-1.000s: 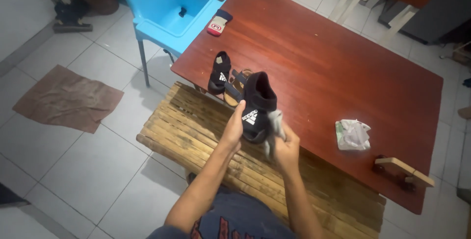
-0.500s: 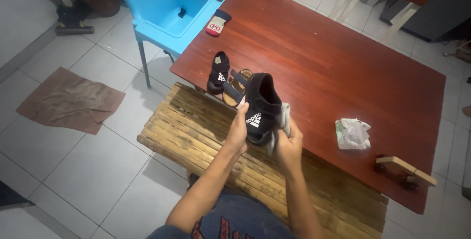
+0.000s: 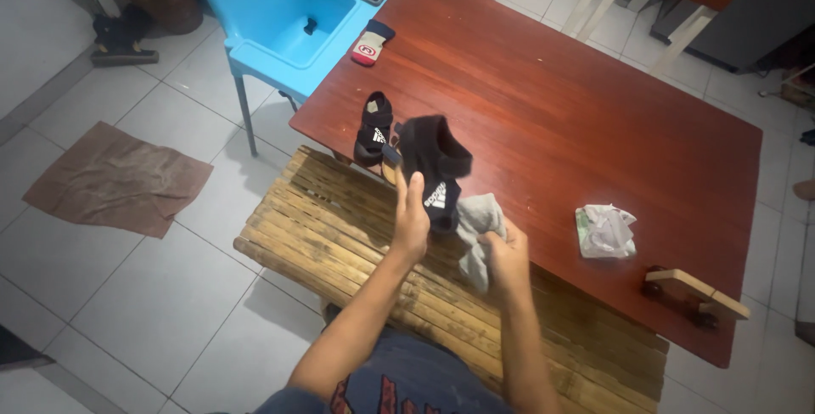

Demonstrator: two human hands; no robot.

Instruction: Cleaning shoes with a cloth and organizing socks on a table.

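My left hand holds a black shoe with white markings up over the near edge of the red-brown wooden table. My right hand grips a grey cloth that hangs just right of the shoe and touches its side. A second black shoe lies on the table by its near left corner, just behind the held one.
A bamboo bench runs along the table in front of me. On the table lie a crumpled white-green wad, a small wooden block piece and a red-white pouch. A blue plastic chair stands left; a brown rag lies on the tiled floor.
The shoe has turned and tipped in my left hand, and my right hand with the grey cloth has come off it to the right and lower.
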